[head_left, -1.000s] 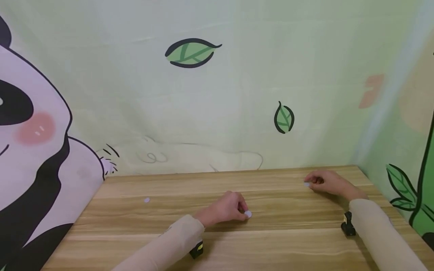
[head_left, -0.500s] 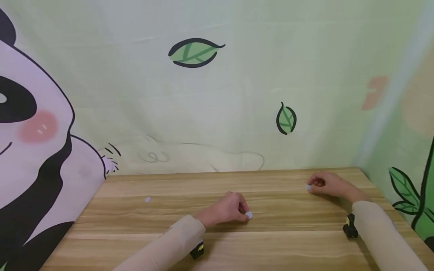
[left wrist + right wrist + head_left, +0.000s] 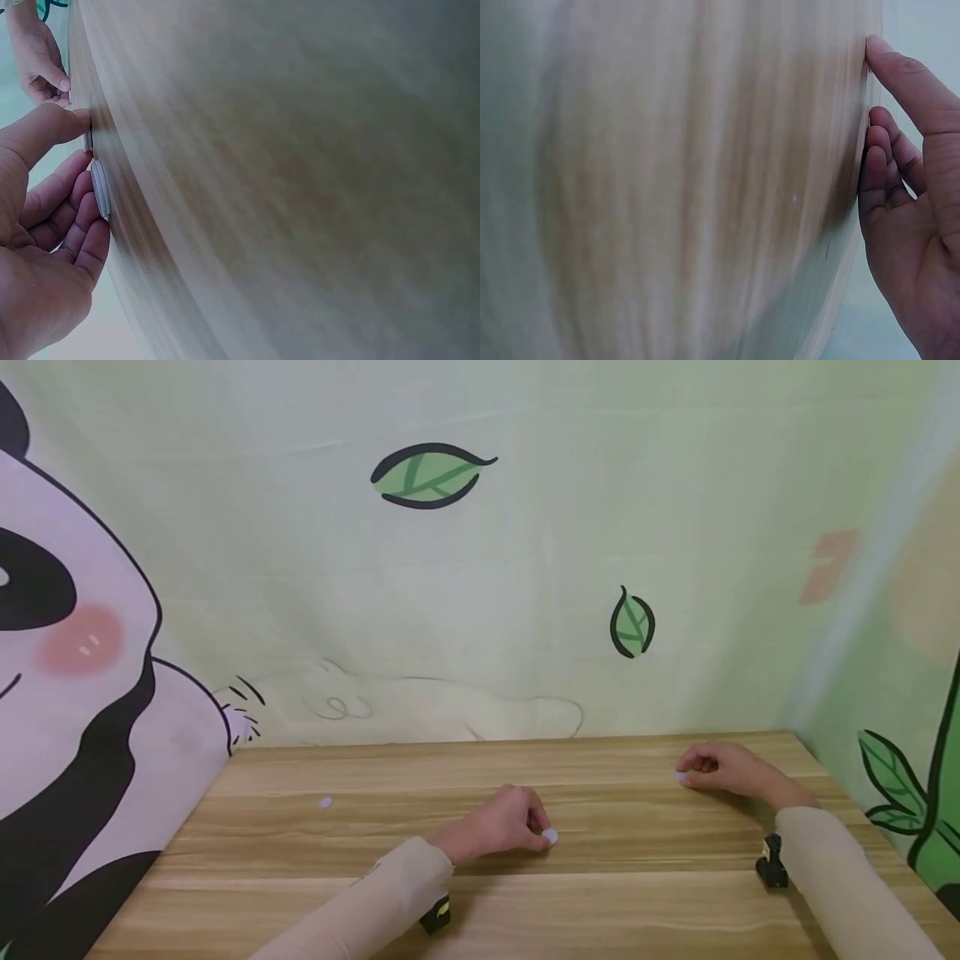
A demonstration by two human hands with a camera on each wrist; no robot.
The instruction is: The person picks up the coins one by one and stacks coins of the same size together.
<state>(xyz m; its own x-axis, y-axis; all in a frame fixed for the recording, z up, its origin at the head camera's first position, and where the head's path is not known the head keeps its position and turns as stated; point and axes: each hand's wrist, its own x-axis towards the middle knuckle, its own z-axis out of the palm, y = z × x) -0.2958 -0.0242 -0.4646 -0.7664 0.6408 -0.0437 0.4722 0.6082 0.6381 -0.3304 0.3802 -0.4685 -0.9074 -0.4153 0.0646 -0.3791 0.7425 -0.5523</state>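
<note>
In the head view, my left hand (image 3: 498,821) is at mid-table with a small white round disc (image 3: 550,836) at its thumb and fingertip. From the left wrist, more pale discs (image 3: 100,189) show stacked against the curled fingers, and another thin disc (image 3: 88,141) stands by the thumb. Toward the back right, my right hand (image 3: 731,768) pinches a second white disc (image 3: 680,777) low over the wood. The right wrist view shows the thumb and fingers of the right hand (image 3: 911,165) close to the tabletop; the disc there is hidden. A lone white disc (image 3: 326,802) lies on the left.
The wood-grain table (image 3: 360,860) meets a pale green cloth backdrop (image 3: 300,568) printed with leaves and a panda. Black wrist devices sit below both sleeves, the left one (image 3: 436,914) and the right one (image 3: 772,862).
My right hand has shifted slightly toward me, and its disc has moved slightly with it. The left hand stays nearly still. The head view has swung a little.
</note>
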